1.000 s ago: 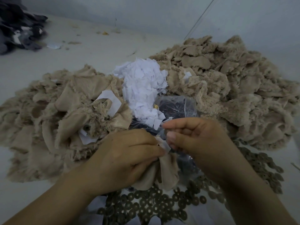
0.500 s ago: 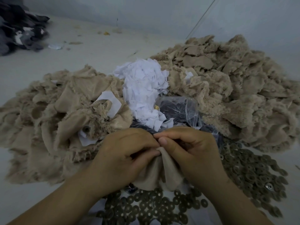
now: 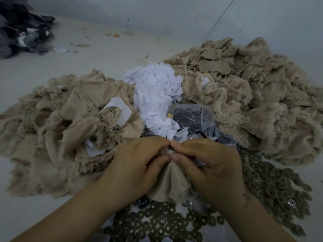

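Pinching the small tan cloth piece (image 3: 173,182) at its top, the left hand (image 3: 134,165) and the right hand (image 3: 209,165) sit close together with their fingertips touching. Each hand has its fingers and thumb curled on the bunched top of the cloth; the rest of the cloth fans out downward between the two palms, on the near side, over the brown rings (image 3: 269,182) that lie near and to the right.

Just beyond the hands lies a clear plastic bag (image 3: 194,117) with dark bits inside (too blurry to tell what they are); beyond that is a heap of white paper scraps (image 3: 155,95). A big fuzzy tan pile (image 3: 61,123) lies to the left; another tan pile (image 3: 253,102) lies to the right.

A second ago the right hand was farther off and a little apart from the left, with a small white bit showing at its fingertips; now the two hands have come together on the cloth, and the white bit cannot be seen.
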A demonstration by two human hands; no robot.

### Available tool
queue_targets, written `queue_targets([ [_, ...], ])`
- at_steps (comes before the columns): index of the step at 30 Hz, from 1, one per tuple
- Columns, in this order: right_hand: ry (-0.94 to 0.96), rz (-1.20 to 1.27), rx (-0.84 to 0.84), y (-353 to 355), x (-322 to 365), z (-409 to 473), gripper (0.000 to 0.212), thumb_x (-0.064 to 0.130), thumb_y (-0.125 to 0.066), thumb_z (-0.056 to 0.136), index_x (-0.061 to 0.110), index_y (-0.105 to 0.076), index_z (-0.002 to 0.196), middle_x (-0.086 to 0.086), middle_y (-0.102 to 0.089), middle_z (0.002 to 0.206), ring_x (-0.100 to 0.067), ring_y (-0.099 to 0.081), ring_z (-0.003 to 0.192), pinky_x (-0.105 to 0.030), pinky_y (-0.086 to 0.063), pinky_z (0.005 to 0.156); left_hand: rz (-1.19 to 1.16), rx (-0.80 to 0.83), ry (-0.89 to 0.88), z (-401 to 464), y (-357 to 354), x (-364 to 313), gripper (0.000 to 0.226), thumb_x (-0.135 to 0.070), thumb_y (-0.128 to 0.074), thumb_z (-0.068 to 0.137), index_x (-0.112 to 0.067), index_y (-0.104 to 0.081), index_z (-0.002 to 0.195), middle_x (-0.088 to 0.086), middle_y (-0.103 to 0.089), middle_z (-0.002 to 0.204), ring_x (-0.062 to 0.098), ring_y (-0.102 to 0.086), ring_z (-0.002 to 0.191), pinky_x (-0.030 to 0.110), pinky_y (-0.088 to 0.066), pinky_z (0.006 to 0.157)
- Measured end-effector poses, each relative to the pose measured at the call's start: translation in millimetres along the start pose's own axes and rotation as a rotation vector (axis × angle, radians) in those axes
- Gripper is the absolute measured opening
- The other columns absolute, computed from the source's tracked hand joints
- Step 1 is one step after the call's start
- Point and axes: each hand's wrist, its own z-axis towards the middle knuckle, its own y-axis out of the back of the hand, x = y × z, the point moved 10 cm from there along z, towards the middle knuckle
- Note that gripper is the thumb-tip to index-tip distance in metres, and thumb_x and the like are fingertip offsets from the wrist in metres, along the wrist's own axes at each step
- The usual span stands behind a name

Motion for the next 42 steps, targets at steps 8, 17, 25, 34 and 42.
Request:
queue_targets([
  [8, -0.018, -0.050, -0.024, -1, -2, -5, 0.021, 0.024, -0.066, 0.086, 0.008, -0.079, 0.094, 0.000, -0.076, 0.086, -0.005, -0.067, 0.086, -0.003, -0.047, 0.081, 0.119, -0.090, -0.121, -9, -3, -9, 0.024, -0.012, -0.055, 0.091, 0.005, -0.072, 0.091, 0.012, -0.071, 0.083, 0.017, -0.060, 0.078, 0.030, -0.049, 0.069],
  [17, 0.021, -0.134, -0.037, -3, 1, -9, 0.022, 0.024, -0.065, 0.088, 0.007, -0.079, 0.092, -0.002, -0.076, 0.084, -0.007, -0.067, 0.082, -0.003, -0.046, 0.083, 0.149, -0.147, -0.152, -11, -8, -10, 0.020, -0.005, -0.055, 0.088, 0.008, -0.071, 0.085, 0.014, -0.067, 0.073, 0.019, -0.054, 0.070, 0.030, -0.046, 0.063],
  [25, 0.047, -0.162, 0.013, 4, -1, 2, 0.023, 0.025, -0.061, 0.091, 0.013, -0.077, 0.103, 0.012, -0.072, 0.097, 0.002, -0.065, 0.090, -0.002, -0.045, 0.083, 0.270, -0.166, -0.281, -2, 10, -10, 0.007, -0.007, -0.053, 0.096, -0.005, -0.055, 0.102, 0.017, -0.066, 0.075, 0.029, -0.056, 0.067, 0.042, -0.047, 0.058],
  [34, -0.378, -0.639, 0.001, 50, -95, 6, 0.034, 0.009, -0.069, 0.087, 0.009, -0.068, 0.122, -0.010, -0.062, 0.123, -0.025, -0.063, 0.101, -0.025, -0.044, 0.085, 0.762, -0.021, 0.057, 39, 23, 67, 0.008, 0.001, -0.055, 0.074, 0.001, -0.063, 0.071, 0.017, -0.049, 0.079, 0.033, -0.045, 0.078, 0.036, -0.027, 0.057],
  [42, -0.517, -0.616, 0.205, 37, -132, -1, 0.044, 0.005, -0.058, 0.094, 0.007, -0.056, 0.137, -0.011, -0.041, 0.153, -0.029, -0.047, 0.133, -0.022, -0.030, 0.101, 0.712, 0.236, 0.229, 23, -21, 99, 0.022, -0.001, -0.069, 0.077, -0.001, -0.058, 0.096, 0.015, -0.059, 0.073, 0.033, -0.054, 0.062, 0.036, -0.044, 0.046],
])
